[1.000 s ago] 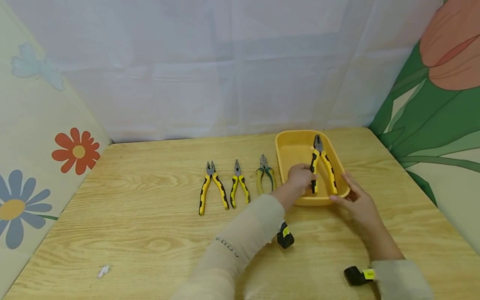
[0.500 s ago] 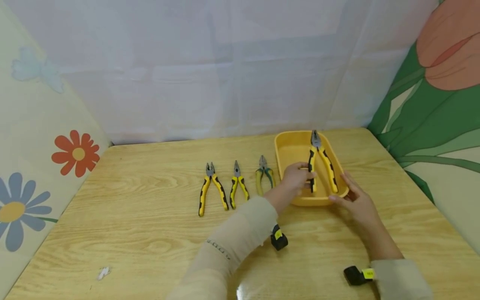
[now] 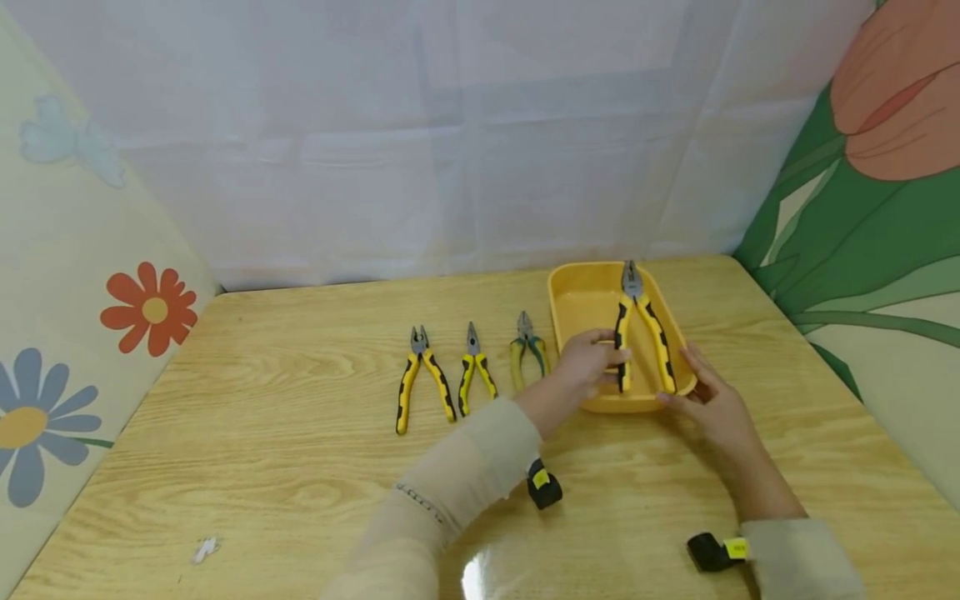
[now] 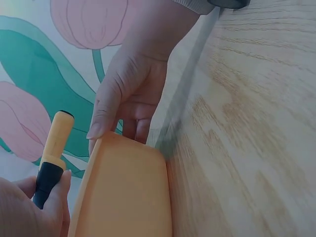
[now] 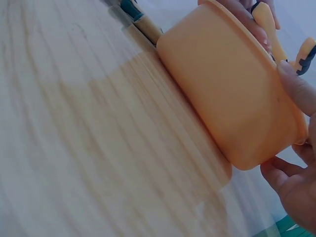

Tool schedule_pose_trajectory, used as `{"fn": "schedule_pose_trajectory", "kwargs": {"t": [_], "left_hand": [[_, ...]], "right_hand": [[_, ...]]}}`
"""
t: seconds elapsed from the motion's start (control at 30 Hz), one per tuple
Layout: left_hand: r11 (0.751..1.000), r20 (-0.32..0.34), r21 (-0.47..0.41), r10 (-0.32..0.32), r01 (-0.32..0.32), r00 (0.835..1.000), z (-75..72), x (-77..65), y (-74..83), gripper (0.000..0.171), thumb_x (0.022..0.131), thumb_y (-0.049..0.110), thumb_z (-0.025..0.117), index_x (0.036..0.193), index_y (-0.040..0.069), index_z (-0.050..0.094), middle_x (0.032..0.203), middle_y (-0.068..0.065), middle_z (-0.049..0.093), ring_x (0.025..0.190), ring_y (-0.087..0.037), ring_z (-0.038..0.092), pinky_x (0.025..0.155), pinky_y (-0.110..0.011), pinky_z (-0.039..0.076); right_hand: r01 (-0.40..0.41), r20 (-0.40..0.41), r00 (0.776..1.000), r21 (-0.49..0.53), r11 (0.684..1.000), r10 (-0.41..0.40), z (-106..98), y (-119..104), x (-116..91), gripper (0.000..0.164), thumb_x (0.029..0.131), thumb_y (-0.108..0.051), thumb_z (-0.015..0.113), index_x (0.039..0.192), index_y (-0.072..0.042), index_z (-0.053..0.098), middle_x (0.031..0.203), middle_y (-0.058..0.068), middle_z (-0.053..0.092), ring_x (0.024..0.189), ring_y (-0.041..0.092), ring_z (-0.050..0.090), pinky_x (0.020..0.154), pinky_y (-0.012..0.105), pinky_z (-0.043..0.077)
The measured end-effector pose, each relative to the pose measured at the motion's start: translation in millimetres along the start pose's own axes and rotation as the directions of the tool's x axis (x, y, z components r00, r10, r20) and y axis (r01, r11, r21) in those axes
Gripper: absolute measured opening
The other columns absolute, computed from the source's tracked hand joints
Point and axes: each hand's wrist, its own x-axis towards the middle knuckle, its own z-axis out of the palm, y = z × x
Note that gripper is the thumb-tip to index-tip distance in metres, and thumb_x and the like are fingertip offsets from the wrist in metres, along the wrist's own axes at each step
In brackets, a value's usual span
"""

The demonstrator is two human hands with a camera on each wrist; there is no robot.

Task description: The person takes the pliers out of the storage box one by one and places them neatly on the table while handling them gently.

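Observation:
My left hand point(image 3: 588, 365) grips one yellow-and-black handle of a pair of combination pliers point(image 3: 632, 283). Their jaws point away from me and the handles are spread. From the head view they appear over the yellow tray point(image 3: 588, 402); in the left wrist view a handle point(image 4: 58, 136) stands above the rim level. With thumb on the rim and fingers below outside, my right hand point(image 3: 716, 412) holds the tray's near right corner. In the right wrist view that hand point(image 5: 296, 190) pinches the tray wall point(image 5: 232, 89). Whether the pliers touch the tray bottom I cannot tell.
Left of the tray lie combination pliers point(image 3: 408, 383), smaller long-nose pliers point(image 3: 467, 379) and green-handled pliers point(image 3: 518, 362), partly behind my left forearm. A white scrap point(image 3: 206, 549) lies at the table's near left. A white cloth point(image 3: 360, 167) hangs behind the table point(image 3: 285, 400).
The pliers have risen slightly and shifted a little left and away, then their handles dipped back. My left wrist and forearm have swung left. My right hand stays on the tray corner.

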Motion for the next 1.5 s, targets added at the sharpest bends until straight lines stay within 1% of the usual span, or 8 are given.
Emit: {"fn": "schedule_pose_trajectory", "kwargs": {"t": [0.17, 0.3, 0.43, 0.7, 0.97, 1.23, 1.37, 1.5], "left_hand": [[0.999, 0.017, -0.034, -0.008, 0.008, 1.0, -6.9, -2.5, 0.7, 0.027, 0.078, -0.004, 0.059, 0.104, 0.003, 0.057, 0.081, -0.011, 0.056, 0.081, -0.027, 0.057, 0.063, -0.038, 0.052], [0.999, 0.034, -0.022, -0.03, 0.031, 0.999, -13.5, -3.7, 1.6, 0.029, 0.079, -0.004, 0.058, 0.106, 0.004, 0.056, 0.081, -0.01, 0.057, 0.085, -0.033, 0.056, 0.065, -0.039, 0.051], [0.999, 0.041, -0.005, -0.047, 0.047, 0.998, -20.4, -5.9, 3.3, 0.031, 0.079, -0.003, 0.058, 0.109, 0.004, 0.055, 0.082, -0.01, 0.057, 0.086, -0.036, 0.056, 0.065, -0.039, 0.051], [0.999, 0.059, 0.005, -0.039, 0.039, 0.998, -32.0, -10.9, 5.8, 0.036, 0.078, -0.004, 0.059, 0.113, 0.003, 0.054, 0.088, -0.011, 0.057, 0.086, -0.027, 0.057, 0.066, -0.035, 0.052], [0.999, 0.085, 0.026, -0.049, 0.047, 0.995, -41.1, -16.8, 8.1, 0.037, 0.08, -0.005, 0.056, 0.116, 0.002, 0.051, 0.091, -0.011, 0.055, 0.085, -0.024, 0.056, 0.069, -0.035, 0.051], [0.997, 0.074, 0.04, -0.064, 0.062, 0.995, -50.2, -19.6, 3.8, 0.037, 0.079, -0.004, 0.057, 0.116, 0.002, 0.051, 0.089, -0.012, 0.057, 0.093, -0.032, 0.054, 0.067, -0.034, 0.052], [0.997, 0.092, 0.06, -0.064, 0.059, 0.994, -55.0, -21.4, 2.6, 0.04, 0.08, -0.003, 0.056, 0.119, 0.002, 0.048, 0.096, -0.013, 0.056, 0.093, -0.032, 0.054, 0.068, -0.034, 0.051], [0.997, 0.106, 0.032, -0.066, 0.063, 0.992, -58.3, -23.5, 2.5, 0.043, 0.081, -0.005, 0.054, 0.122, 0.0, 0.044, 0.105, -0.018, 0.052, 0.094, -0.033, 0.052, 0.07, -0.036, 0.051]], "right_hand": [[0.03, -0.011, 0.999, -0.03, 0.999, -0.03, -1, 1, -1, 0.074, 0.081, -0.018, 0.061, 0.138, -0.01, 0.014, 0.143, -0.002, 0.005, 0.125, 0.024, 0.017, 0.087, 0.004, 0.028], [0.064, -0.011, 0.998, -0.008, 0.998, -0.064, 0, 2, -1, 0.073, 0.081, -0.014, 0.061, 0.137, -0.007, 0.015, 0.143, 0.002, 0.006, 0.125, 0.022, 0.02, 0.086, 0.005, 0.029], [0.047, -0.007, 0.999, 0.004, 0.999, -0.047, 0, 1, -1, 0.073, 0.081, -0.016, 0.06, 0.137, -0.007, 0.014, 0.143, 0.0, 0.006, 0.125, 0.023, 0.019, 0.087, 0.004, 0.029], [-0.014, -0.001, 1.0, -0.024, 1.0, 0.014, -1, -2, 0, 0.074, 0.082, -0.02, 0.06, 0.138, -0.014, 0.012, 0.143, -0.005, 0.003, 0.126, 0.023, 0.014, 0.089, 0.005, 0.026], [0.004, 0.01, 1.0, -0.028, 1.0, -0.004, -2, -1, 0, 0.074, 0.082, -0.019, 0.06, 0.138, -0.015, 0.012, 0.143, -0.006, 0.003, 0.126, 0.022, 0.014, 0.089, 0.004, 0.026], [0.019, 0.011, 1.0, -0.019, 1.0, -0.018, -1, 1, 1, 0.074, 0.082, -0.018, 0.06, 0.138, -0.014, 0.012, 0.143, -0.001, 0.003, 0.126, 0.022, 0.015, 0.089, 0.004, 0.026], [0.014, 0.014, 1.0, -0.004, 1.0, -0.014, -1, 1, 1, 0.074, 0.082, -0.019, 0.06, 0.138, -0.014, 0.012, 0.143, -0.002, 0.003, 0.126, 0.022, 0.014, 0.09, 0.006, 0.027], [0.022, 0.012, 1.0, -0.004, 1.0, -0.022, -1, 2, 1, 0.073, 0.082, -0.018, 0.059, 0.138, -0.013, 0.012, 0.144, -0.002, 0.004, 0.127, 0.021, 0.015, 0.089, 0.005, 0.027]]}}
